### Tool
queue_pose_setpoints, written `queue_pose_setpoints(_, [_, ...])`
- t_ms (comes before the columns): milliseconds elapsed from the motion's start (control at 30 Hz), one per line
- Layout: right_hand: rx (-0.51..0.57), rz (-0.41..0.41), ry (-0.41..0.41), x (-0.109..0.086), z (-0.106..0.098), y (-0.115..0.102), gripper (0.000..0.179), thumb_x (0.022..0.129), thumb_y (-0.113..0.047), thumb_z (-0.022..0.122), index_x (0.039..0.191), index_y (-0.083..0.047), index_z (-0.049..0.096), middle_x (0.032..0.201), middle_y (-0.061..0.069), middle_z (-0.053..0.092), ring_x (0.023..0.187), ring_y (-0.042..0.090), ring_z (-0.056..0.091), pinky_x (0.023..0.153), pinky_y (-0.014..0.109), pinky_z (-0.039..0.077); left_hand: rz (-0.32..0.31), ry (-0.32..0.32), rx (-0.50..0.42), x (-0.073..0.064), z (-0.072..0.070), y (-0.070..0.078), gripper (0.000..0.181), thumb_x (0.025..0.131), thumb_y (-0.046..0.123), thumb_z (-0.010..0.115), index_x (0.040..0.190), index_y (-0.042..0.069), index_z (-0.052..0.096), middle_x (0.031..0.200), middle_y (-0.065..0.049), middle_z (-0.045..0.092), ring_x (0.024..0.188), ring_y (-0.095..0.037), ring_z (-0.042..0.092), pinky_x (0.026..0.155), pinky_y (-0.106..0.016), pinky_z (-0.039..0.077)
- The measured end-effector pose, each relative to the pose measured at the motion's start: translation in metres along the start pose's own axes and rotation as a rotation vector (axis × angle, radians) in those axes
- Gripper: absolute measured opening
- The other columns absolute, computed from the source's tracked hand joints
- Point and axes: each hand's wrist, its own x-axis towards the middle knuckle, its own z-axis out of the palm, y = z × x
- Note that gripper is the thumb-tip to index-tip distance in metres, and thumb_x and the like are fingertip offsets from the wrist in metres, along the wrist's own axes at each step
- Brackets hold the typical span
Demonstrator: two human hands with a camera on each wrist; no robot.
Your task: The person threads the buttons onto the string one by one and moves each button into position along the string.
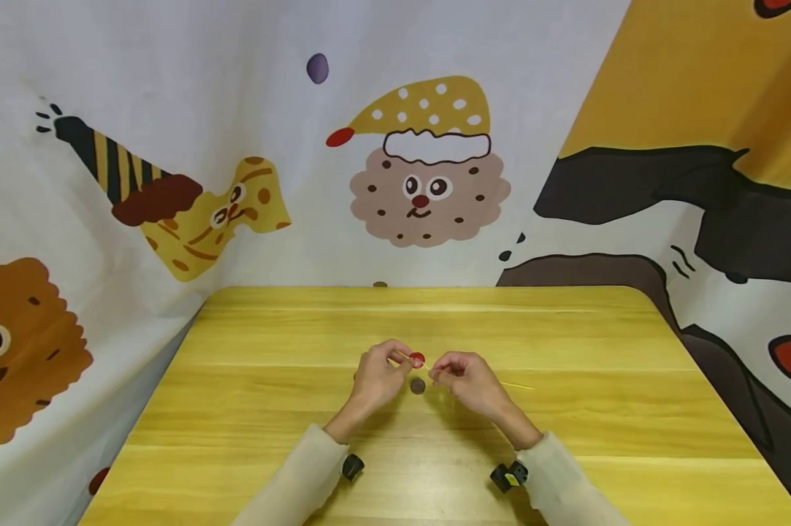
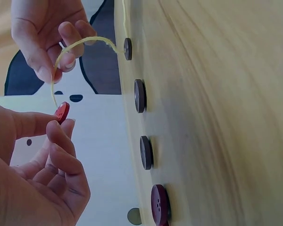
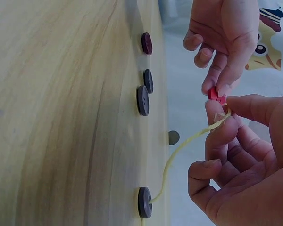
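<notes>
A small red button (image 2: 62,112) is pinched between the thumb and finger of my left hand (image 1: 380,374), held above the table. Close beside it, my right hand (image 1: 472,380) pinches a yellow string (image 3: 181,145) between thumb and finger, and the string reaches the red button's face. Whether it passes through a hole there cannot be seen clearly. From my right fingers the string droops down to a dark button (image 3: 145,202) on the tabletop and continues past it. The remaining fingers of both hands are loosely bent.
More dark buttons, one grey-brown (image 2: 146,152) and one maroon (image 2: 159,204) among them, stand spaced along the wooden table (image 1: 270,424). Behind the table hangs a white cloth (image 1: 290,131) with cartoon prints. A small black device (image 1: 352,467) sits at the left wrist.
</notes>
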Motion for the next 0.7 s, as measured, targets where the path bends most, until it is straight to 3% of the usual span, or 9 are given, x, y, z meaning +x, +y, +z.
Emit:
queue_pose_setpoints(267, [0.002,-0.002,0.005,0.0011,0.0003,0.0007,0.010,0.095,-0.005,0.063,0.098,0.001,0.070,0.090,0.016,0.071,0.074,0.023,0.062,0.058,0.024,0.046,0.001,-0.020,-0.016,-0.0013,0.0003,0.0015,0.004,0.093,0.018,0.069,0.095,0.015,0.070,0.085,0.001,0.070,0.056,-0.011,0.058,0.043,-0.025,0.041])
queue_pose_setpoints(433, [0.002,0.007,0.003,0.0017,0.0022,-0.0016,0.009,0.095,-0.005,0.064,0.096,0.001,0.070,0.088,0.014,0.071,0.076,0.029,0.063,0.058,0.023,0.046,0.011,-0.014,-0.013,-0.0021,-0.0001,0.0012,0.005,0.092,0.018,0.070,0.095,0.014,0.070,0.084,0.001,0.070,0.057,-0.011,0.059,0.043,-0.026,0.043])
queue_pose_setpoints(700, [-0.002,0.001,0.021,0.0037,0.0041,-0.0010,0.010,0.095,-0.004,0.062,0.097,0.001,0.070,0.086,0.012,0.071,0.073,0.024,0.062,0.056,0.025,0.045,0.019,0.002,0.005,-0.0031,0.0001,0.0005,0.003,0.091,0.016,0.070,0.093,0.015,0.071,0.083,0.001,0.070,0.049,-0.009,0.053,0.038,-0.021,0.035])
